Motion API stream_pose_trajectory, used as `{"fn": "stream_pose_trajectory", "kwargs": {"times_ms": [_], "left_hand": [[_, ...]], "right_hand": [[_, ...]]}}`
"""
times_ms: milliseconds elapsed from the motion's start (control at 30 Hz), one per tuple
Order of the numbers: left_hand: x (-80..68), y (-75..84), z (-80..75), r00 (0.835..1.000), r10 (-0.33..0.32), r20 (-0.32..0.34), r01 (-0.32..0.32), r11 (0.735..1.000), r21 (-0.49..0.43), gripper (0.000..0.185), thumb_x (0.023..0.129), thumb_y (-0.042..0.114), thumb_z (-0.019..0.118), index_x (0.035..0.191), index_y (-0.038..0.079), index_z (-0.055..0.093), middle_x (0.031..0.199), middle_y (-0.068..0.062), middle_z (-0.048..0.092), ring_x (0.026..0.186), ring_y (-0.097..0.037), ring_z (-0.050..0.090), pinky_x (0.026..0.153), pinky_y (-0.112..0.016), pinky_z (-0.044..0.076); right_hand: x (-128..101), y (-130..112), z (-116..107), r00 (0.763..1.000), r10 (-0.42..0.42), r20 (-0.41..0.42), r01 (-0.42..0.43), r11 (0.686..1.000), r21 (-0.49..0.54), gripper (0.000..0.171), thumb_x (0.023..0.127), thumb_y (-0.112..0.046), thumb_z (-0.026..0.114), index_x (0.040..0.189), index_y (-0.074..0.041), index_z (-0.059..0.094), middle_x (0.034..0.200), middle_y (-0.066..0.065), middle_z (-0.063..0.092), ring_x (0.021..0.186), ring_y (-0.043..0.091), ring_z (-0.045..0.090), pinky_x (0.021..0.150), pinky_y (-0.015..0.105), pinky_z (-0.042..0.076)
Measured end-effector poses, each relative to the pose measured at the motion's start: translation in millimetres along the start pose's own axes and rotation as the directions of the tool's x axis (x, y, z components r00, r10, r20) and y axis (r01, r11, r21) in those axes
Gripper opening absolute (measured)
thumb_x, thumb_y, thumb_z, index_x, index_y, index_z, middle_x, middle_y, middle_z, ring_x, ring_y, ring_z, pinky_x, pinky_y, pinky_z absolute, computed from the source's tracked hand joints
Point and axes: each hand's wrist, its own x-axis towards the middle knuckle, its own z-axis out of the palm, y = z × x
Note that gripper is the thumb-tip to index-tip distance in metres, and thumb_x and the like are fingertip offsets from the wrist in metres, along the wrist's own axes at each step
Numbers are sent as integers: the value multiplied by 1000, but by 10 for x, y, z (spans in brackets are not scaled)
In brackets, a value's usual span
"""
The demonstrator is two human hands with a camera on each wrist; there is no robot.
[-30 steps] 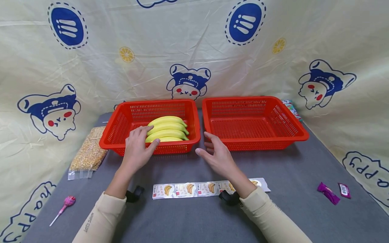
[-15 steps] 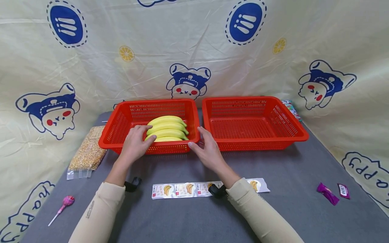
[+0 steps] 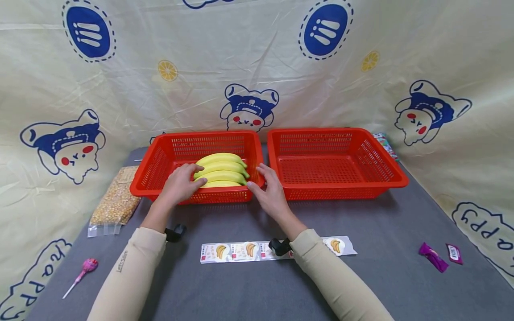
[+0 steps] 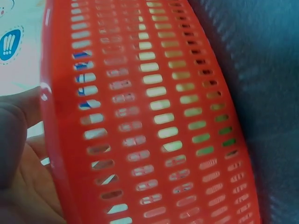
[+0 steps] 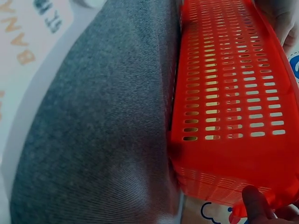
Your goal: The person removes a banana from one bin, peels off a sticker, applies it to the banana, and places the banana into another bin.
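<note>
Several yellow bananas (image 3: 221, 166) lie side by side in the left red basket (image 3: 158, 162). My left hand (image 3: 179, 183) reaches over this basket's front rim, its thumb and index finger beside the bananas' left ends. Whether it touches them is unclear. At the basket's front right corner, my right hand (image 3: 273, 195) has its thumb and fingers apart near the banana stems. The right wrist view shows its thumb (image 5: 254, 201) by the basket's end wall. Through the slots in the left wrist view, the bananas (image 4: 156, 91) show as yellow patches; the basket wall hides much of my left hand (image 4: 28, 158).
A second red basket (image 3: 321, 169) stands to the right. A banana-label strip (image 3: 241, 252) lies in front, partly under my right forearm. A bag of corn kernels (image 3: 116, 196) and a lollipop (image 3: 89, 266) are left; a purple-wrapped candy (image 3: 433, 257) and small purple packet (image 3: 454, 253) right.
My right hand has moved left, from the gap between the baskets to the left basket's front right corner. My left hand has barely shifted by the bananas.
</note>
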Motion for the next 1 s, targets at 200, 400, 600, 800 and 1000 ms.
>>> {"fn": "stream_pose_trajectory", "kwargs": {"times_ms": [200, 400, 600, 800, 1000], "left_hand": [[149, -67, -43, 995, -45, 92, 48, 998, -28, 50, 86, 27, 66, 131, 10, 51, 135, -16, 51, 118, -33, 49, 99, -50, 43], [283, -95, -59, 973, -41, 225, 52, 998, -43, 47, 87, 26, 65, 130, 10, 53, 132, -19, 53, 119, -34, 49, 98, -49, 43], [373, -116, -58, 942, -29, 333, 47, 998, -45, 46, 86, 26, 66, 128, 10, 55, 130, -18, 55, 117, -32, 50, 98, -46, 44], [462, -122, -59, 903, 1, 430, 17, 999, -37, 42, 88, 24, 63, 127, 10, 56, 127, -17, 57, 111, -28, 51, 93, -38, 45], [510, -124, -51, 857, -22, 515, 41, 999, -26, 40, 88, 19, 61, 127, 11, 56, 128, -18, 52, 114, -29, 46, 94, -36, 44]], "right_hand": [[-8, 13, 15, 1000, -28, -5, 28, 999, -32, 58, 86, -24, 66, 136, -3, 45, 149, 6, 36, 136, 26, 37, 104, 40, 41], [-21, 14, 6, 999, -38, 0, 38, 998, -48, 59, 86, -24, 66, 137, -3, 44, 149, 7, 35, 136, 27, 36, 106, 41, 40], [-28, 22, -2, 999, -52, 3, 52, 997, -64, 60, 86, -25, 67, 137, -3, 44, 149, 7, 34, 136, 27, 36, 106, 41, 40], [-21, 25, -7, 999, -49, 1, 49, 996, -72, 60, 86, -26, 67, 137, -3, 44, 149, 7, 35, 136, 27, 36, 105, 42, 40], [-23, 30, -4, 999, -36, 4, 37, 997, -71, 61, 86, -27, 67, 137, -4, 44, 149, 6, 35, 136, 27, 36, 104, 42, 41]]}}
